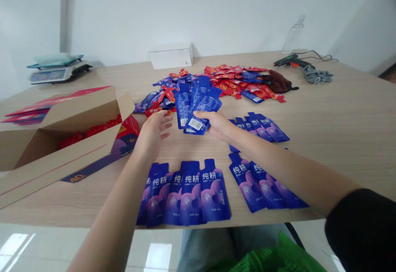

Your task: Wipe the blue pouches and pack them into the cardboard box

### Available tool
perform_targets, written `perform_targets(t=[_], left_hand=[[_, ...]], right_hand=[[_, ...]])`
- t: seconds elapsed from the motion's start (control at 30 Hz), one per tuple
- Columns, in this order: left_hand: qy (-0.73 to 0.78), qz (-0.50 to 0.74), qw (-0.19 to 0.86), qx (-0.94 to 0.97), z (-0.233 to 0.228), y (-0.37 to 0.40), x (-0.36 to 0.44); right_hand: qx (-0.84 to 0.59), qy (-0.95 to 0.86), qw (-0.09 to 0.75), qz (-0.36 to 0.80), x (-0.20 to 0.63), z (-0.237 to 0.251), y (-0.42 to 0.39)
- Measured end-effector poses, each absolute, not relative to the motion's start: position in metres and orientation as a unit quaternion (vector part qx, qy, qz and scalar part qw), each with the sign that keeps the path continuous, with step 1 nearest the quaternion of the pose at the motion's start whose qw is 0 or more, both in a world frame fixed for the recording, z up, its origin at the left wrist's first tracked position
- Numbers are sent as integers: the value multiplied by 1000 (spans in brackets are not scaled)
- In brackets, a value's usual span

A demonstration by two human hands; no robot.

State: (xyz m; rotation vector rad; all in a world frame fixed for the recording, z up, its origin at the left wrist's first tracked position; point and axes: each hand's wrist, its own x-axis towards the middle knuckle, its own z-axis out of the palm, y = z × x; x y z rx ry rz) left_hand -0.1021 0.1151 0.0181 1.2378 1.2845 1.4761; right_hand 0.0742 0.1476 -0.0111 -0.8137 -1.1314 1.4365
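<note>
My right hand (215,124) grips a small fan of blue pouches (201,106), their printed backs and barcodes turned up. To its left, my left hand (157,128) is apart from that fan, fingers spread and holding nothing, close to the pile's near edge. Behind both hands lies a loose pile of red and blue pouches (227,76). At the table's front edge, a row of overlapping blue pouches (215,191) lies face up. Two more groups rest on the right: front pouches (250,185) and farther pouches (269,128), both partly covered by my right forearm.
An open cardboard box (83,156) with red items inside stands at left, flat red packaging (58,100) behind it. Farther back are a scale (58,74), a white box (171,57), a brown cloth item (278,82), a glue gun (291,60), grey cloth (317,74) and a clear bottle (293,36).
</note>
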Motion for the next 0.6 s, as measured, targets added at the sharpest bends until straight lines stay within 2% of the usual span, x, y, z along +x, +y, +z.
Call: perform_targets(t=[0.1,0.2,0.37,0.6], left_hand=[[468,533,517,479,20,132,-94],[394,551,594,434,17,143,-77],[378,589,595,396,-6,146,-65],[390,600,589,375,-19,138,-77]], right_hand=[[-340,-533,545,551,73,-11,149],[-347,-592,550,477,66,-14,149],[-371,-657,518,403,57,-38,145],[-421,-685,455,382,62,-63,143]])
